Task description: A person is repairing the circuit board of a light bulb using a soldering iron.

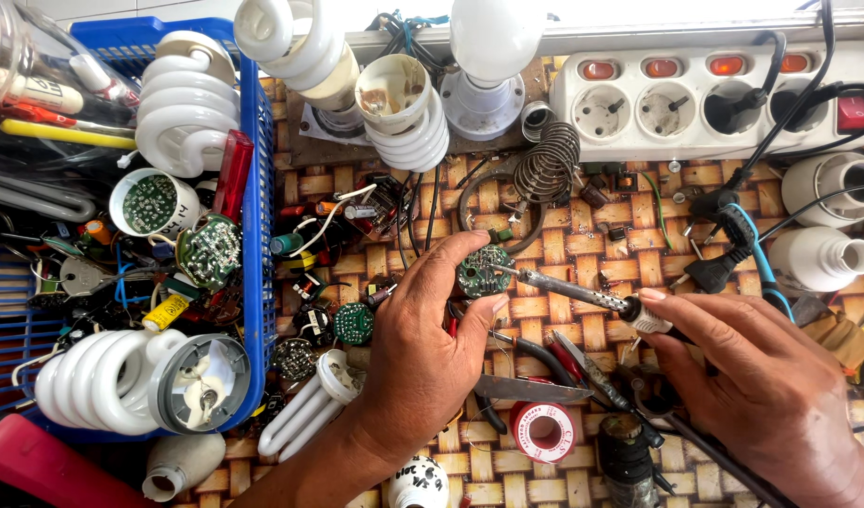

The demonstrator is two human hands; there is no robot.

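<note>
My left hand (430,343) pinches a small round green circuit board (482,273) between thumb and fingers, holding it just above the woven mat. In my right hand (766,390) is a soldering iron (583,292) gripped at its handle. Its metal tip touches the right edge of the board. A coiled wire stand (548,162) sits just behind the board.
A blue basket (255,282) at left holds spiral lamps and circuit boards. A white power strip (714,99) lies at the back right with black plugs in it. Lamp bases, loose parts, a solder reel (543,431), pliers (573,362) and scissors crowd the mat.
</note>
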